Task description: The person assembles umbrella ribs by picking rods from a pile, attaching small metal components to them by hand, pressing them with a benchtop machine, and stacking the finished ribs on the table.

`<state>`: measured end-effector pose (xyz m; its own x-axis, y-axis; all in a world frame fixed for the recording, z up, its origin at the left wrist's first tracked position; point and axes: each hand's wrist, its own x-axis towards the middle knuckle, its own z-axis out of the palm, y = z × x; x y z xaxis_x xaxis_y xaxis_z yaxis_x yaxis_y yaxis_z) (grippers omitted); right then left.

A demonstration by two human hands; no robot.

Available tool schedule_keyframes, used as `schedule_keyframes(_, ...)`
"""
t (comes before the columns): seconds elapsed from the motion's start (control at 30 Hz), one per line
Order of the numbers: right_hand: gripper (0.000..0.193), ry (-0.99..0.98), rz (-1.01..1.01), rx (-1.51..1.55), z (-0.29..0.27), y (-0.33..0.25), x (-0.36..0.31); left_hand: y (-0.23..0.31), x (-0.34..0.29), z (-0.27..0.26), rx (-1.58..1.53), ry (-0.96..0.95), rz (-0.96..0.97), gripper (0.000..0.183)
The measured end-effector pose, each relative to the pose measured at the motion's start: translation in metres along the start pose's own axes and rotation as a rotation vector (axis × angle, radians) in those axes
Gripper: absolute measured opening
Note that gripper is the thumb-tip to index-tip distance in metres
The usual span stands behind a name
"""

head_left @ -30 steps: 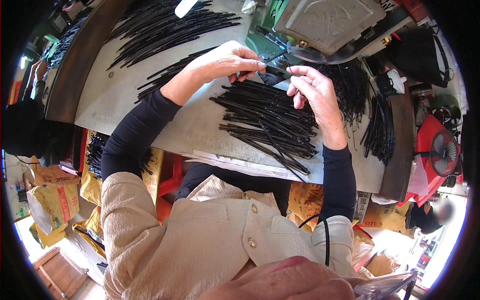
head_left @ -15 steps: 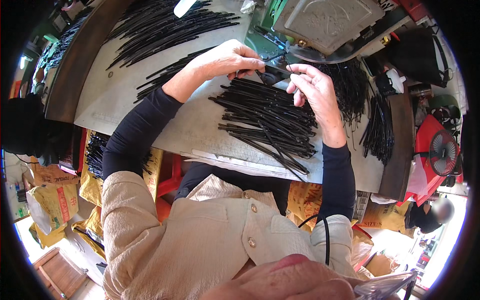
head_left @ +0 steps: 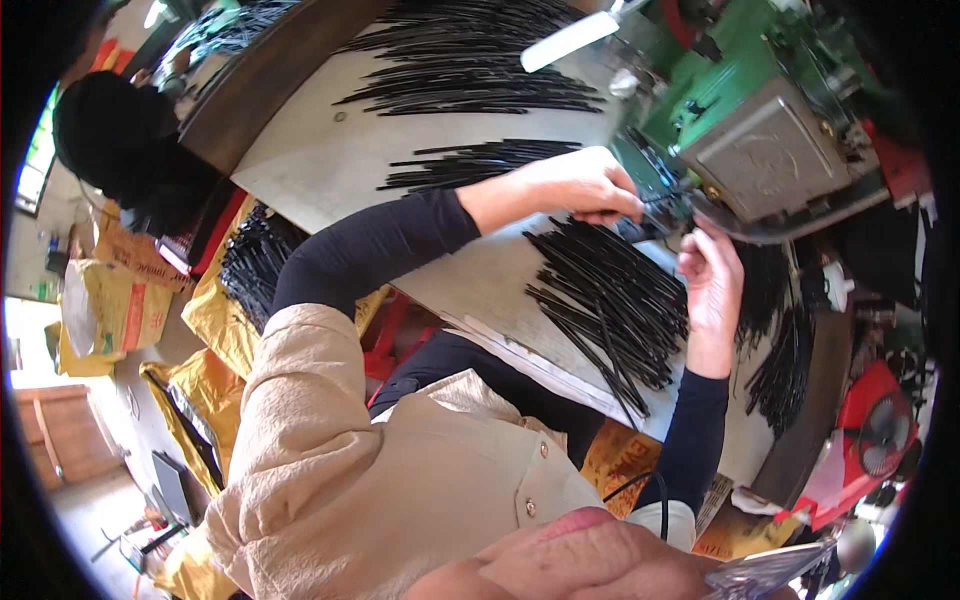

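My left hand [head_left: 602, 192] is closed in a pinch at the front of the green sewing-type machine [head_left: 720, 95], with a short stretch of a thin black strip [head_left: 636, 228] at its fingertips. Close by on the right, my right hand [head_left: 714, 268] has its fingers curled in under the machine's rounded metal edge; what they hold, if anything, is hidden. Below and between the hands, a loose bundle of long black strips [head_left: 615, 295] lies fanned on the pale worktable [head_left: 480, 290]. A smaller row of black strips [head_left: 470, 165] lies beyond my left forearm.
A large spread of black strips [head_left: 480, 55] covers the far table. More dark strands [head_left: 780, 370] hang at the right, near a small fan [head_left: 885, 430]. A white lamp [head_left: 570, 42] reaches over the back. Yellow sacks [head_left: 215, 400] stand below the left edge.
The view has swung, so table and machine sit further right and lower. Both hands have come close to the machine's front; the strip stretched between them earlier is now mostly hidden.
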<state>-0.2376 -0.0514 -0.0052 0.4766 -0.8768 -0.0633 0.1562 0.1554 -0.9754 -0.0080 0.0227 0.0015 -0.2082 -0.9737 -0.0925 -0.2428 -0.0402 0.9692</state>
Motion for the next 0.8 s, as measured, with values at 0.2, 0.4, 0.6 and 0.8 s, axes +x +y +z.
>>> schedule_keyframes(0.2, 0.018, -0.021, -0.008, 0.325, -0.01, 0.013, 0.012, 0.003, -0.012, 0.014, 0.053, -0.021, 0.101, 0.031)
schedule_keyframes(0.4, 0.019, -0.01, -0.026, 0.248, -0.003, 0.006, 0.009, -0.028, -0.009, -0.044, 1.005, 0.577, 0.28, 0.023)
schedule_keyframes(0.6, 0.021, -0.041, -0.003, 0.273, -0.007, 0.011, 0.011, -0.056, -0.007, -0.099, 1.308, 0.729, 0.15, 0.021)
schedule_keyframes(0.8, 0.021, -0.059, -0.016, 0.269, -0.014, 0.013, 0.012, -0.054, -0.014, -0.099, 1.26, 0.682, 0.112, 0.014)
